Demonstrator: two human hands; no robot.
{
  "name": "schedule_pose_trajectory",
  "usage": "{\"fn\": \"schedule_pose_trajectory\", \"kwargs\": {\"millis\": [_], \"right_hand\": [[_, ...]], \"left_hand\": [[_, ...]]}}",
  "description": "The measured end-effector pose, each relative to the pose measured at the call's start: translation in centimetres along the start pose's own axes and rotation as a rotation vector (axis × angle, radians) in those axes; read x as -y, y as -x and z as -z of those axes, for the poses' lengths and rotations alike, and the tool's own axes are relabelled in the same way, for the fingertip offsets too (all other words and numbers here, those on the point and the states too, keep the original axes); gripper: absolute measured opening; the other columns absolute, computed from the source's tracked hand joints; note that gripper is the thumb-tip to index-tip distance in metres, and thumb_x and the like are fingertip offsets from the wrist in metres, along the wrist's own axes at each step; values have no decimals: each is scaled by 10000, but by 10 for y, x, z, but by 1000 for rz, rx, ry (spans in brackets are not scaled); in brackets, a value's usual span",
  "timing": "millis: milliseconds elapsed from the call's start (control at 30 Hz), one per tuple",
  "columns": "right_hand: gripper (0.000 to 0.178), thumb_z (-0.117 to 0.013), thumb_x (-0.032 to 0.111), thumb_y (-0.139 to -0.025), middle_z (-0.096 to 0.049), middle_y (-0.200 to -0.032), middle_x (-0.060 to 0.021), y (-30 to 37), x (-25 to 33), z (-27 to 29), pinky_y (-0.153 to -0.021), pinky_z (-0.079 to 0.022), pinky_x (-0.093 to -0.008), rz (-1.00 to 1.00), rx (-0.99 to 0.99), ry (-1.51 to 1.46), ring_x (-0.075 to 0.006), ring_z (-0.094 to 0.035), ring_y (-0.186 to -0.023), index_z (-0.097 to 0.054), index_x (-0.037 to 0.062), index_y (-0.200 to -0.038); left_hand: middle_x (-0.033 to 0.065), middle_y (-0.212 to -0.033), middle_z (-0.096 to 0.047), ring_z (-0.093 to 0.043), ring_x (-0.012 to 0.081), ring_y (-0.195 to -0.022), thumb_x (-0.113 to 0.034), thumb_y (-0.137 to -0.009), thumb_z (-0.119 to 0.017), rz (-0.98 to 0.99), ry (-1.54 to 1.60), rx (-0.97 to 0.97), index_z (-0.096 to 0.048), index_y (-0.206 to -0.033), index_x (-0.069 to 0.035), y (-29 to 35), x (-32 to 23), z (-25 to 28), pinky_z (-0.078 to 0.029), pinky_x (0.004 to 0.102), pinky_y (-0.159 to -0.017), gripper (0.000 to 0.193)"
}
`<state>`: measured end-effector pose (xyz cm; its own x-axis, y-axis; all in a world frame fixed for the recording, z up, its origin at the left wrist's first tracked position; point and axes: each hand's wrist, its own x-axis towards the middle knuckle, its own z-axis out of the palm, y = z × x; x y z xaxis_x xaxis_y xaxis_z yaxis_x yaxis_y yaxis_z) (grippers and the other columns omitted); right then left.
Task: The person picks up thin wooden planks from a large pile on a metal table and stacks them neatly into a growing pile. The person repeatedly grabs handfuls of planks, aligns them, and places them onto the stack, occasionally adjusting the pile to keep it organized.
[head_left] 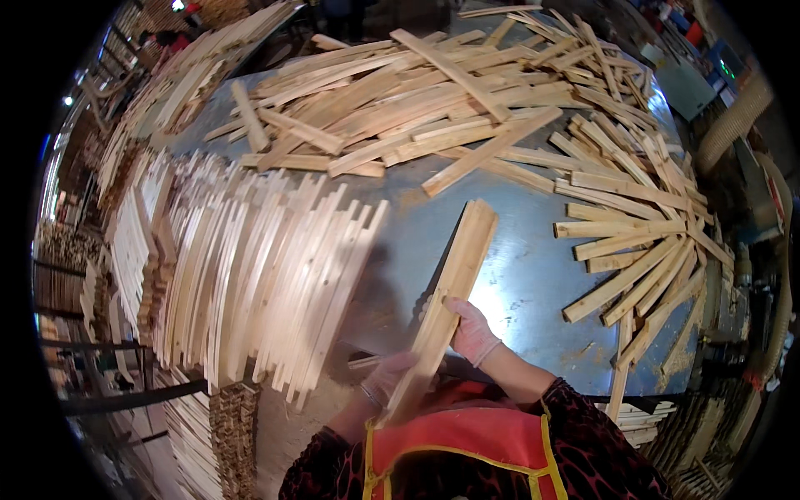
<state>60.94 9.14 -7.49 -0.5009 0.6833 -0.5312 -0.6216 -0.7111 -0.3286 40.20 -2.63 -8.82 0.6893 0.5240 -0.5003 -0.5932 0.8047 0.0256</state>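
Observation:
In front of my body a pale wooden board (pixel 457 275) stands slanted, its far end over the metal table (pixel 525 250) and its near end close to my red apron. My right hand (pixel 473 330), in a light glove, is closed round the board's right side with the thumb on its face. My left hand (pixel 390 375), also gloved and blurred, is at the near part of the board on its left side; its fingers look wrapped round the edge, partly hidden. Whether the board is one piece or several pressed together I cannot make out.
Left of the board stands a row of stacked wooden strips (pixel 267 275). A loose heap of planks (pixel 433 92) covers the table's far side. More strips (pixel 633 242) fan out at the right. A ribbed hose (pixel 737 121) and machinery stand beyond the right edge.

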Motion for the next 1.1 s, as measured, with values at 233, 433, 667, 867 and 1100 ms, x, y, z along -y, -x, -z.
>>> {"fn": "schedule_pose_trajectory", "kwargs": {"millis": [233, 433, 667, 867, 1100], "right_hand": [[482, -756, 186, -946, -687, -1182, -181, -47, -86, -69, -944, -553, -394, 170, -411, 1282, -285, -667, -1114, -561, -4, -1344], [272, -626, 205, -1016, -662, -1299, -133, -54, -64, -75, -1060, -487, -371, 201, 455, 1497, -302, -609, -1245, -647, 51, -1240], [359, -690, 124, -847, -717, -1105, -182, -21, 213, 42, -858, -571, -519, 714, -374, 2373, -442, -682, -1033, -645, 89, -1201], [472, -771, 202, -846, -723, -1191, -170, 1, 320, 102, -974, -536, -477, 230, -530, 2811, -391, -667, -1166, -639, 109, -1290], [413, -768, 303, -903, -731, -947, -117, -27, 222, -49, -867, -567, -434, 384, -26, 2361, -350, -717, -930, -693, 56, -1225]], "left_hand": [[253, -1519, -541, -601, 377, -1336, -420, -939, -733, -739, -1731, -1089, -478, -1544, 29, 95, -64, -10, -496, 454, -1121, 795], [221, -1637, -428, -423, 359, -1506, -520, -931, -648, -629, -2205, -1326, -429, -1578, -3, 64, -88, -5, -345, 514, -1210, 857], [239, -1722, -261, -223, 430, -1601, -612, -886, -675, -49, -2217, -1261, -302, -1639, -12, 39, -98, -25, -181, 603, -1290, 1032], [158, -1694, -339, -272, 387, -1585, -533, -938, -630, -102, -3176, -1542, -410, -1592, -128, -23, 13, 33, -154, 594, -1305, 800], [136, -1559, -516, -439, 346, -1493, -435, -940, -661, -601, -2195, -883, -539, -1488, -147, -11, 37, -89, -369, 508, -1212, 631]]}}
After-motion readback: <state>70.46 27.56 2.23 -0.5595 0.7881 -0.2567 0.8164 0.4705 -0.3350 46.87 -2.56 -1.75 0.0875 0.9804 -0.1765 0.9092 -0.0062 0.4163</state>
